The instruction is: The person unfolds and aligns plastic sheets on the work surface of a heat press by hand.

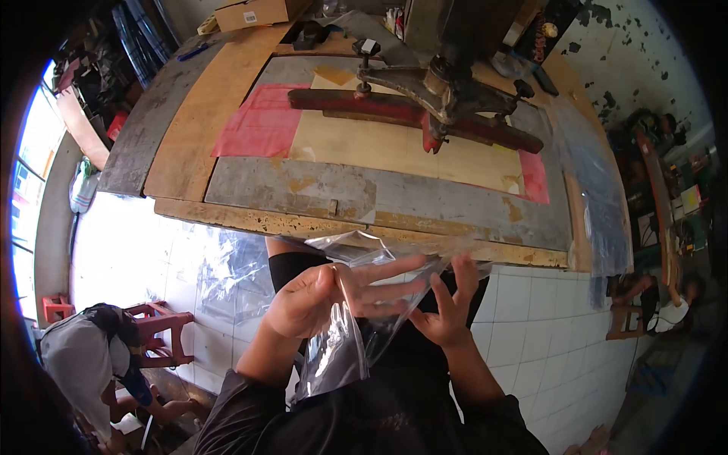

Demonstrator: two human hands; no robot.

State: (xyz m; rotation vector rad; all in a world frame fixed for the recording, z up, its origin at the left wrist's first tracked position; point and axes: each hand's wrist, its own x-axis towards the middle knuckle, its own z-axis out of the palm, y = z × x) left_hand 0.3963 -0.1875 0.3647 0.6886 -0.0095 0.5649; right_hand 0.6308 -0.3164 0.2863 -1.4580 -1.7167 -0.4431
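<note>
A clear plastic bag or sheet (337, 353) hangs in shiny folds in front of my body, below the front edge of the table. My left hand (299, 307) pinches it near the thumb, while the other fingers stretch to the right and show through the film. At the film's right side is my right hand (449, 307), its fingers spread apart and pointing up. It seems to touch the film's edge, though the exact contact is hard to make out.
Ahead stands a worktable with a grey metal plate (288, 182), red and cream sheets, and a heavy press arm (447, 98). More clear plastic (599, 197) drapes over its right edge. Another person (83, 356) bends by a red stool (171, 330) at lower left.
</note>
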